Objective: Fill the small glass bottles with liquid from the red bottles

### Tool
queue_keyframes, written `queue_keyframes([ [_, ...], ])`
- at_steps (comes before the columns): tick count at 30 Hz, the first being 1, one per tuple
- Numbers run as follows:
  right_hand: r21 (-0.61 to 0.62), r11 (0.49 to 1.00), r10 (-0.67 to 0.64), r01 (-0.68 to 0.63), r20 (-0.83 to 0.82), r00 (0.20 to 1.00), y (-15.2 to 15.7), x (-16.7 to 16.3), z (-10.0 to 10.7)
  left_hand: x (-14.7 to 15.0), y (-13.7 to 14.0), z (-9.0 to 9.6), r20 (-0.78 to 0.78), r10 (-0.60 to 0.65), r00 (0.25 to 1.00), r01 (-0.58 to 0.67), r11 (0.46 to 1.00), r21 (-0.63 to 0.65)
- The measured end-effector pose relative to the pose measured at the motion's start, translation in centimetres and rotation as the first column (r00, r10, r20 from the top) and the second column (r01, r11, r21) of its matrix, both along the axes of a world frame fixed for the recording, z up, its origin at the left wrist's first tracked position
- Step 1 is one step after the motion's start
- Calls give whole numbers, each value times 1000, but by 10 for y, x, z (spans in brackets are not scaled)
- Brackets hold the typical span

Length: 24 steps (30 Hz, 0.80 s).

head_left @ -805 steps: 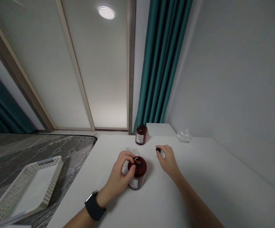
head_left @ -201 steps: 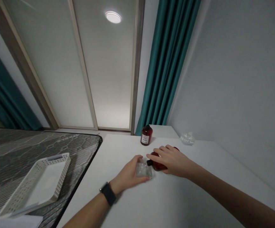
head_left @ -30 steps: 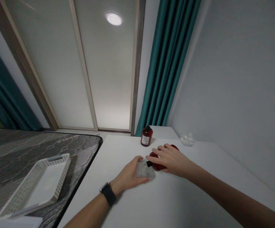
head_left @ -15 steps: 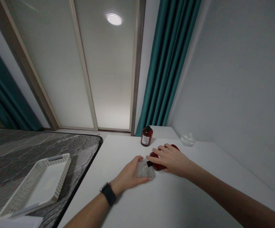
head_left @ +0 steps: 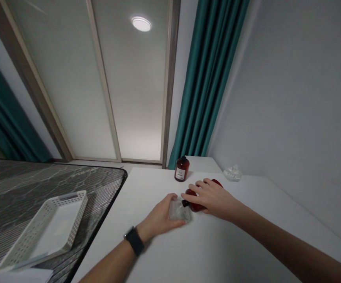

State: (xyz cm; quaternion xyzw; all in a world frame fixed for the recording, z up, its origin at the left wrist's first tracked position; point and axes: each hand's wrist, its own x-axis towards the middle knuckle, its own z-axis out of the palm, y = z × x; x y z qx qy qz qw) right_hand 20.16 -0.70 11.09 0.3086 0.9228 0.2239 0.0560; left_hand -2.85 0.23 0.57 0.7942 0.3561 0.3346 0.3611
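My left hand (head_left: pixel 164 216) is wrapped round a small clear container (head_left: pixel 178 211) on the white table (head_left: pixel 155 182), thumb and fingers on opposite sides. In my right hand (head_left: pixel 211 198) is a dark red-brown bottle (head_left: pixel 197 206), tipped over sideways with its black neck pointing left, at the container's rim. Whether liquid flows from it I cannot make out. Behind them a second red-brown bottle (head_left: pixel 181 169), with a white label and black top, stands upright. The held bottle's far end shows past my fingers; most of its side is hidden by my palm.
A clear lidded glass dish (head_left: pixel 232 173) sits at the table's back right, by the grey wall (head_left: pixel 300 118). To the left, a white perforated basket (head_left: pixel 77 220) rests on a dark patterned surface (head_left: pixel 105 182) beside the table. A teal curtain (head_left: pixel 206 86) hangs behind.
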Motion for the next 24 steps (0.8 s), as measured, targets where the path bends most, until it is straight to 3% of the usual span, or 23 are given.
queue_keyframes([
  [24, 25, 1000, 11, -12, 17, 1000, 0, 0, 1, 0, 0, 1, -9, -8, 1000, 8, 1000, -3],
])
